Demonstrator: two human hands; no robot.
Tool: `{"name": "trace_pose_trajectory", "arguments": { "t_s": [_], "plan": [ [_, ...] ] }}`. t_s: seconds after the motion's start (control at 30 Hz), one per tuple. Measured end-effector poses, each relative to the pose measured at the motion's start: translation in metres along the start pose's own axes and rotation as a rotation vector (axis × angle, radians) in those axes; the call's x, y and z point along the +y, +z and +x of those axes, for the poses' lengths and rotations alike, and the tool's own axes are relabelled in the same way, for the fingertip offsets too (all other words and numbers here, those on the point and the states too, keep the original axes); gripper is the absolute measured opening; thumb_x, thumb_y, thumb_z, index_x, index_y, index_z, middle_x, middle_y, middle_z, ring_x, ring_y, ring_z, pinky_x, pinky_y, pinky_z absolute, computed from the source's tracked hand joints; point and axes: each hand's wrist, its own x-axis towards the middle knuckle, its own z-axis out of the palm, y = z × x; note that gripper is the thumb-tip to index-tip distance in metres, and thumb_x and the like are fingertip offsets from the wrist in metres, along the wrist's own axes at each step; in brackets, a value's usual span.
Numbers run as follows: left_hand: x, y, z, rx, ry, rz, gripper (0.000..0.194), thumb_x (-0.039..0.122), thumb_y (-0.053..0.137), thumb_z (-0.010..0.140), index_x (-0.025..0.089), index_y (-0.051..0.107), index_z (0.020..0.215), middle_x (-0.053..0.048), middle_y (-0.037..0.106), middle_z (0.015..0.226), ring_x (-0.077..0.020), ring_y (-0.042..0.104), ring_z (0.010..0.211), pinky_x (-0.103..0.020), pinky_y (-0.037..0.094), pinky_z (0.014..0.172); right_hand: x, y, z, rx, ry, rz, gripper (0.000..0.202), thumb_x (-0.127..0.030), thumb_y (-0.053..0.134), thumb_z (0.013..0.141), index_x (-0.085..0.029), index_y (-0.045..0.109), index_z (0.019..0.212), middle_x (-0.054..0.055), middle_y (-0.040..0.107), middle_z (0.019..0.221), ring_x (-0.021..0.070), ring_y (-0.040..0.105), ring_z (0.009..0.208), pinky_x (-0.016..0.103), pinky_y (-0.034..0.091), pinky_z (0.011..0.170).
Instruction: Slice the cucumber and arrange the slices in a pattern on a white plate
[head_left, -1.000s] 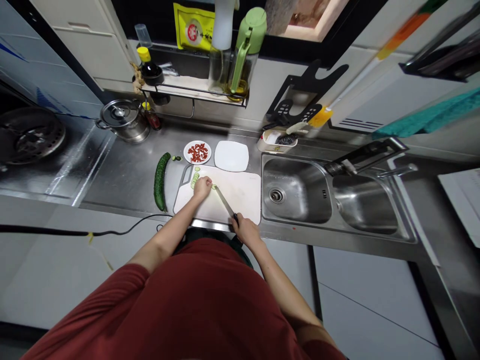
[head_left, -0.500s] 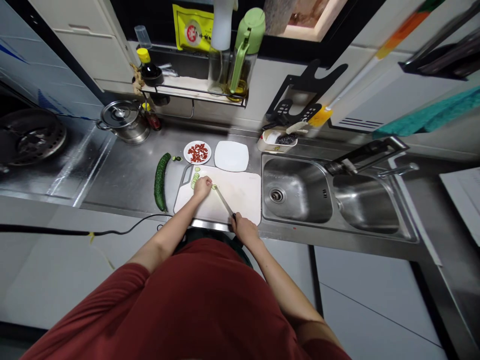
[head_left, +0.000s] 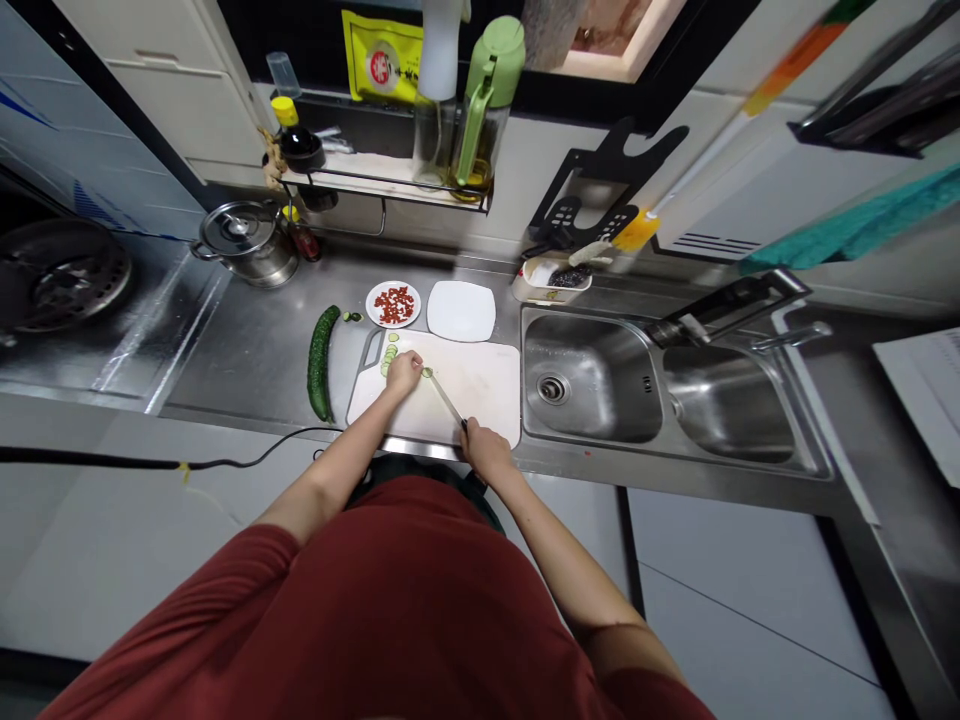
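Note:
My right hand is wrapped round the black handle of a knife, whose blade points up and left over the white cutting board. A pale green cucumber slice lies at the blade's tip. Just left of it, my left hand is closed, fingertips drawn together; what they hold, if anything, is too small to make out. Several cucumber slices lie in a row beyond that hand, partly covered by it. A whole dark green cucumber rests on the steel counter left of the board.
Behind the board stand a round plate of chopped red pieces and a white square plate. Small cucumber ends lie near the round plate. A double sink adjoins the board's right side. A lidded pot stands back left.
The view has shifted very slightly. Both hands, the knife and the slice at its tip stay in nearly the same places on the board.

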Motion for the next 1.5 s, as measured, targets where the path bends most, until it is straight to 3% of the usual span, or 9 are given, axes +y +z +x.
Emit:
{"name": "trace_pose_trajectory", "arguments": {
  "t_s": [0.63,1.03,1.5],
  "plan": [
    [-0.004,0.004,0.003,0.002,-0.001,-0.007,0.015,0.019,0.059,0.078,0.021,0.068,0.09,-0.004,0.069,0.086,-0.0178,0.061,0.083,-0.026,0.044,0.076,0.011,0.011,-0.012,-0.028,0.026,-0.014,0.033,-0.041,0.031,0.101,-0.018,0.048,0.117,0.014,0.069,0.103,0.0246,0.067,0.097,0.033,0.044,0.079],
    [-0.004,0.004,0.003,0.01,0.002,-0.002,0.016,0.02,0.061,0.078,0.021,0.069,0.091,-0.004,0.069,0.088,-0.0174,0.061,0.083,-0.026,0.045,0.077,0.002,-0.002,-0.001,-0.012,-0.007,-0.023,0.032,-0.036,0.032,0.1,-0.017,0.05,0.119,0.014,0.069,0.106,0.0247,0.066,0.099,0.033,0.044,0.08],
    [-0.003,0.003,0.004,-0.006,-0.012,-0.008,0.014,0.019,0.061,0.078,0.02,0.069,0.09,-0.004,0.069,0.085,-0.0175,0.062,0.082,-0.027,0.045,0.075,0.003,-0.001,0.0,0.015,-0.02,-0.019,0.031,-0.035,0.033,0.098,-0.016,0.051,0.115,0.015,0.07,0.102,0.0268,0.067,0.096,0.034,0.046,0.076]
  ]
}}
